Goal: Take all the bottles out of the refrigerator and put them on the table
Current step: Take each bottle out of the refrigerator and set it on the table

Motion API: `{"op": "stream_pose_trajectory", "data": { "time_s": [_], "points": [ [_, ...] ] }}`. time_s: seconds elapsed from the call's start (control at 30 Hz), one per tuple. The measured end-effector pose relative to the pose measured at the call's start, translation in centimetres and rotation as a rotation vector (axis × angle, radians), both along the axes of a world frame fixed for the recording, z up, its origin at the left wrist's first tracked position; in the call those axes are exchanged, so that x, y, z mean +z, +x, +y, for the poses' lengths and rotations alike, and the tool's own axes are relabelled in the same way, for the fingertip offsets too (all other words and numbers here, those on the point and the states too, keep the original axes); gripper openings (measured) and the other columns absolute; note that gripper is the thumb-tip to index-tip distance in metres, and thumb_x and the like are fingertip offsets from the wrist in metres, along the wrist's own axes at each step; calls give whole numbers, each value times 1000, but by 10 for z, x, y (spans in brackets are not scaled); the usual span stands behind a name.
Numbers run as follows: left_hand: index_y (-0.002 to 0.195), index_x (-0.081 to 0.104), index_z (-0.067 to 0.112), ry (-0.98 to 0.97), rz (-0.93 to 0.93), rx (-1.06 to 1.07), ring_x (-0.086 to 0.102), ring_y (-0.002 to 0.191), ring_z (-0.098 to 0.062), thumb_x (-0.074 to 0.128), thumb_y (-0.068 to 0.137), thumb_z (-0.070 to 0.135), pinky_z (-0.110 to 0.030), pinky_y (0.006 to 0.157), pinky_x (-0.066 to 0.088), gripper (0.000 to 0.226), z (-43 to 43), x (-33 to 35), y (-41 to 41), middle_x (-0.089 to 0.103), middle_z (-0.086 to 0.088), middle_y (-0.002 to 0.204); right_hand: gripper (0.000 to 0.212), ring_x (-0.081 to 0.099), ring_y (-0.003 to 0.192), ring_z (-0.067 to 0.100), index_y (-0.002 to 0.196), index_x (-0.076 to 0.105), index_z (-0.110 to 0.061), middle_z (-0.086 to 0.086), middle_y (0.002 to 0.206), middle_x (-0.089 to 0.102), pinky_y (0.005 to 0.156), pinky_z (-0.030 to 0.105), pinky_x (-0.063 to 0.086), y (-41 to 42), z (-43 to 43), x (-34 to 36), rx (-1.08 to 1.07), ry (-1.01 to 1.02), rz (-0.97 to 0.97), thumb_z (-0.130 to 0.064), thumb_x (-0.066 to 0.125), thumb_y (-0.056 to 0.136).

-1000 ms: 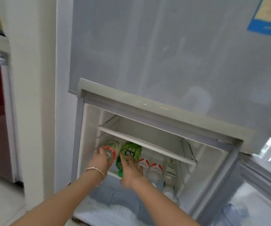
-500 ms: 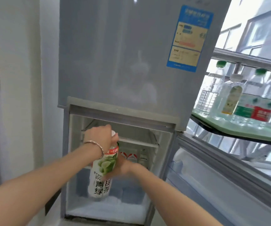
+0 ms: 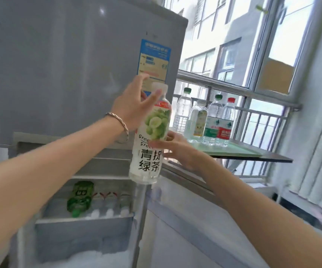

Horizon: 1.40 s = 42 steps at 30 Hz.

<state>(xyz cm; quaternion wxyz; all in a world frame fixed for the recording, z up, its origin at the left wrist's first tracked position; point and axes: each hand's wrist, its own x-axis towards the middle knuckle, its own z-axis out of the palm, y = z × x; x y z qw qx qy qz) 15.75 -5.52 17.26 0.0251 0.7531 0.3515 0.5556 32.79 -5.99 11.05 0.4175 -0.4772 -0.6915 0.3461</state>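
A green tea bottle (image 3: 150, 140) with a white cap and a green fruit label stands upright in the air in front of the refrigerator (image 3: 69, 74). My left hand (image 3: 135, 105) grips it at the neck. My right hand (image 3: 177, 151) wraps its middle from the right. In the open lower compartment a green bottle (image 3: 80, 198) lies on its side, next to several small white-capped bottles (image 3: 109, 209). To the right, several clear bottles (image 3: 212, 120) stand on the table (image 3: 253, 154) with a pale green top.
The open lower refrigerator door (image 3: 195, 229) juts out below my right arm, under the table edge. Frost fills the compartment's bottom (image 3: 82, 258). A window with a metal railing (image 3: 243, 91) runs behind the table. A ribbed radiator (image 3: 315, 171) sits at the right.
The green tea bottle came out of the lower compartment and rose up and to the right. My right hand left the green bottle in the fridge and closed on the tea bottle.
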Motion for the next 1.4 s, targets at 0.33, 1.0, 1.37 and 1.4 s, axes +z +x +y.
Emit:
{"op": "stream_pose_trajectory", "data": {
  "time_s": [0.33,1.0,1.37,1.4],
  "points": [
    [139,37,29,-473,-109,-444,59,111,-27,38,76,62,-52,93,51,71,40,-12,121,54,-9,129,51,72,88,21,114,65,-8,5,97,75,70,28,54,103,38,58,-374,371,100,-35,81,73],
    [144,36,22,-490,-87,-356,47,125,-22,32,100,35,-43,110,37,46,100,-42,154,46,-5,144,97,51,108,17,139,38,-13,-2,118,51,96,40,48,107,121,23,-739,380,-48,-66,75,66],
    [108,59,10,-449,473,175,57,84,-27,50,91,24,-28,70,39,24,61,-87,2,65,-9,97,18,66,86,29,99,65,-12,6,88,65,72,37,54,-32,75,-31,-301,396,-522,-21,59,84],
    [106,59,9,-485,539,201,59,87,-28,50,91,25,-29,71,42,23,63,-103,-14,67,-12,103,17,68,85,33,97,64,-11,10,90,65,69,37,56,-48,76,-44,-224,319,-582,-17,56,84]
  ]
}}
